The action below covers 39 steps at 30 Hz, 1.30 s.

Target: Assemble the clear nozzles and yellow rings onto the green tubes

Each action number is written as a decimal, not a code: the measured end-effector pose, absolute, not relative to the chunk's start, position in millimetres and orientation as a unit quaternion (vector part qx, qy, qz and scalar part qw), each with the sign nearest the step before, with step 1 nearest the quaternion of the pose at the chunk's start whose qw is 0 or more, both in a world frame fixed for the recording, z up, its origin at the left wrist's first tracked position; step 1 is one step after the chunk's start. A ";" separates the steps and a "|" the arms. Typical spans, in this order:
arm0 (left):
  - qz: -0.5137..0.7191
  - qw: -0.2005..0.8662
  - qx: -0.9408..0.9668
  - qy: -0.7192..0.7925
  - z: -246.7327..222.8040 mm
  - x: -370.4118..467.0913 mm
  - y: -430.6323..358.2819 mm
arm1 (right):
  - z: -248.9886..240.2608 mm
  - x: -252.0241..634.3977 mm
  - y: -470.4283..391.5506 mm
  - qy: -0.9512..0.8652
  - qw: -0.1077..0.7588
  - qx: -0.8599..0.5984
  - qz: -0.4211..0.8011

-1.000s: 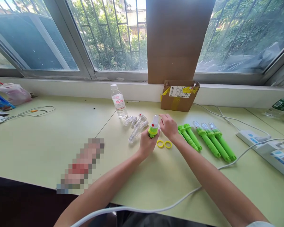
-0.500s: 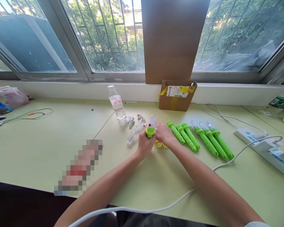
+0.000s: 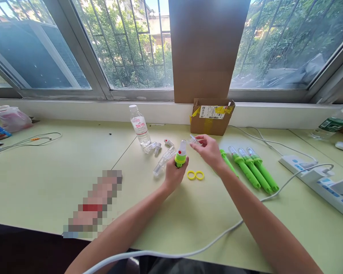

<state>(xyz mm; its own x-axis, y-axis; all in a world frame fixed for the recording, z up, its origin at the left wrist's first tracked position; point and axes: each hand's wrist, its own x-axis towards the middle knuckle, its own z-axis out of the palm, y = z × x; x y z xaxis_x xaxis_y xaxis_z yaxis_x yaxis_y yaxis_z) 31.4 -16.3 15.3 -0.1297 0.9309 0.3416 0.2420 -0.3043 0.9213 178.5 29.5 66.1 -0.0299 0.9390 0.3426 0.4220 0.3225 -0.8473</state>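
Note:
My left hand (image 3: pixel 174 173) is wrapped round a green plastic tube (image 3: pixel 181 158) held upright; a yellow ring sits near its top, and a pale inner piece with a red dot sticks up from it. My right hand (image 3: pixel 210 150) pinches a small clear plastic cap (image 3: pixel 193 140) just right of the tube's top, apart from it. Two yellow rings (image 3: pixel 199 175) lie touching on the table between my hands. Left of the tube are several clear plastic caps (image 3: pixel 162 161). A bare green tube (image 3: pixel 228 161) is partly hidden behind my right wrist.
Three green tubes with clear caps (image 3: pixel 251 171) lie to the right, near a white power strip (image 3: pixel 311 177) and its cables. Behind stand a water bottle (image 3: pixel 140 127) and a cardboard box (image 3: pixel 210 123). A blurred flat object (image 3: pixel 93 205) lies left. A white cable (image 3: pixel 211 246) crosses in front.
My right hand has moved away from the tube, up and to the right, and now shows a clear cap between its fingers. The yellow rings are uncovered. My left hand stays on the tube.

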 end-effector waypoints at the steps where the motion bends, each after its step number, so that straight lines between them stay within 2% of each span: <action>1: 0.554 0.307 0.588 0.503 14.7 31.0 -16.1 | 77.0 186.4 28.2 -0.665 0.483 -0.492 0.287; 5: 0.534 0.305 0.607 0.503 12.2 30.8 -16.8 | 117.3 212.8 13.7 -0.651 0.509 -0.441 0.350; 8: 0.527 0.297 0.617 0.503 11.5 31.6 -17.8 | 136.9 226.6 0.1 -0.665 0.509 -0.425 0.343; 12: 0.520 0.292 0.633 0.494 13.0 32.1 -18.8 | 150.1 239.8 -13.3 -0.709 0.457 -0.442 0.306; 21: 0.501 0.250 0.684 0.467 15.3 32.5 -20.3 | 153.0 241.8 -20.3 -0.755 0.405 -0.415 0.305; 39: 0.459 0.256 0.705 0.477 12.0 32.9 -22.3 | 143.4 226.3 -23.2 -0.814 0.291 -0.407 0.295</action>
<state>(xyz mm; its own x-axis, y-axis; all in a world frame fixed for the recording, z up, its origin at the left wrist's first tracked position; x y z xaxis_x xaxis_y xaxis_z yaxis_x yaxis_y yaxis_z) 32.9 -22.3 12.0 0.1241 0.9068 0.4028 0.4373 -0.4144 0.7981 226.3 -23.2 143.4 -0.4995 0.8338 0.2350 0.4906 0.4958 -0.7166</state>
